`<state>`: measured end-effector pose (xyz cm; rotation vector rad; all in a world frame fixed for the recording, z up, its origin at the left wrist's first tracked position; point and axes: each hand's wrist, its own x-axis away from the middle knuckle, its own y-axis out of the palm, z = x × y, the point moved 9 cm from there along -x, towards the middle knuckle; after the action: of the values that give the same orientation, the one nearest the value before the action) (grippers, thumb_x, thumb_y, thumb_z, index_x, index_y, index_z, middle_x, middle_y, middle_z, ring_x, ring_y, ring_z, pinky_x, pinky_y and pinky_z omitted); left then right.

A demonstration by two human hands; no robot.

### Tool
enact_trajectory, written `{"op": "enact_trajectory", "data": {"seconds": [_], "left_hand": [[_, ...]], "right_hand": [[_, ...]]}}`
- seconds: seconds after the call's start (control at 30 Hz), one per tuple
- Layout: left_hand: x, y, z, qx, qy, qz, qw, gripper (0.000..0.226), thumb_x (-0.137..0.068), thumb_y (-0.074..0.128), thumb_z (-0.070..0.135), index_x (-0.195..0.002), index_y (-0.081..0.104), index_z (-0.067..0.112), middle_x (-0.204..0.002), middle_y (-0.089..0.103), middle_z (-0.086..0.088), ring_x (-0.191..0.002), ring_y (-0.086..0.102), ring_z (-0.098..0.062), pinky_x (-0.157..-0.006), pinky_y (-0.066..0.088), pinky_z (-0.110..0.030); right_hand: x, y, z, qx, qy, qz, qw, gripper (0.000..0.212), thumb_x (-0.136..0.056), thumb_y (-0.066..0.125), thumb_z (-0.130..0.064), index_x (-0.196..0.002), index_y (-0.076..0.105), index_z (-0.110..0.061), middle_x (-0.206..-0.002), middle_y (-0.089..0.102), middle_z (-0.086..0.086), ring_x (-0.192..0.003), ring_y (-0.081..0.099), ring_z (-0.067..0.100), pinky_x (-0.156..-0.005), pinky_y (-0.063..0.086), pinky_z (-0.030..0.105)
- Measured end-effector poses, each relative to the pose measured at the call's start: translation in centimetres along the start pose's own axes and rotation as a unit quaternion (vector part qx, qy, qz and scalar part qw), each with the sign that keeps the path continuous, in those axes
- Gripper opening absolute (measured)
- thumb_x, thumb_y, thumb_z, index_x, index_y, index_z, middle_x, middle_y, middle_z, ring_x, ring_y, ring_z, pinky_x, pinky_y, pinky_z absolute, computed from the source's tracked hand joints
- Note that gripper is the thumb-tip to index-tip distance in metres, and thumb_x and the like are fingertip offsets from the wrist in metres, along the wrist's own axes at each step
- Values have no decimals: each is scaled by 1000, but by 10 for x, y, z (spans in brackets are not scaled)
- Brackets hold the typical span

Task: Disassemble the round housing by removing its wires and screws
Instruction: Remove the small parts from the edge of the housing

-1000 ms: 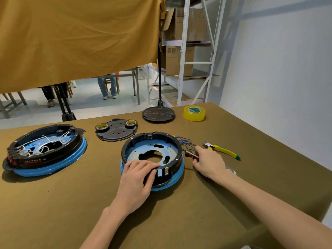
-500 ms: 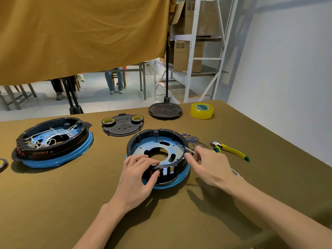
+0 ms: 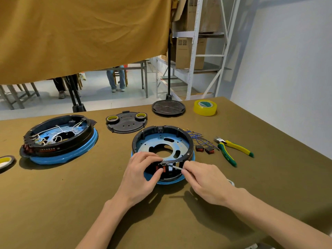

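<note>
round housing sits mid bench, black ring on a blue base, blue plate with holes inside. left hand grips the near rim of the housing, fingers curled over the top edge, thumb against the outer wall by a red switch. right hand pinches a thin metal tool, looks like a small screwdriver, tip set at the near rim right next to the red switch. handle hidden in the fist. loose blue wires lie on the bench just right of the housing, two black-and-red switches beside them. yellow-green pliers farther right, apart from the hands. second housing at left, white wires inside it. black cover plate with two tape rolls on it behind the housing. black round stand base and yellow tape roll at the far edge. another tape roll at the left edge, cut off. mustard cloth hangs behind the bench.
</note>
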<state>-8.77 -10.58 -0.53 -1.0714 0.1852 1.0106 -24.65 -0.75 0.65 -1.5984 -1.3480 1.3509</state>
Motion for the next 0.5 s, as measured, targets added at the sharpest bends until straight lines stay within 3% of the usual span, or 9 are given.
{"op": "enact_trajectory", "data": {"seconds": [0.1, 0.23, 0.5], "left_hand": [[-1, 1, 2, -23, 1, 1, 1000, 34, -93, 57, 49, -120, 70, 32, -120, 61, 17, -123, 49, -3, -108, 27, -12], [-2, 1, 3, -34, 3, 3, 999, 33, -94, 54, 47, -119, 70, 32, -119, 62, 18, -121, 48, -1, -108, 25, -12], [-3, 1, 3, -26, 7, 3, 1000, 28, -95, 55, 40, -117, 69, 31, -117, 62, 18, -120, 48, 1, -110, 22, -10]], "right_hand": [[1, 1, 1, 36, -23, -10, 999, 28, -108, 29, -46, -99, 54, -34, -84, 52, -16, -74, 52, 6, -64, 44, 22], [-1, 1, -1, 89, -33, -10, 995, 42, -106, 16, -51, -103, 54, -34, -82, 53, -14, -72, 54, 9, -61, 48, 27], [-7, -10, -1, 87, -24, 19, 996, 32, -106, 26, -49, -91, 51, -36, -72, 53, -13, -62, 51, 9, -53, 42, 25]]}}
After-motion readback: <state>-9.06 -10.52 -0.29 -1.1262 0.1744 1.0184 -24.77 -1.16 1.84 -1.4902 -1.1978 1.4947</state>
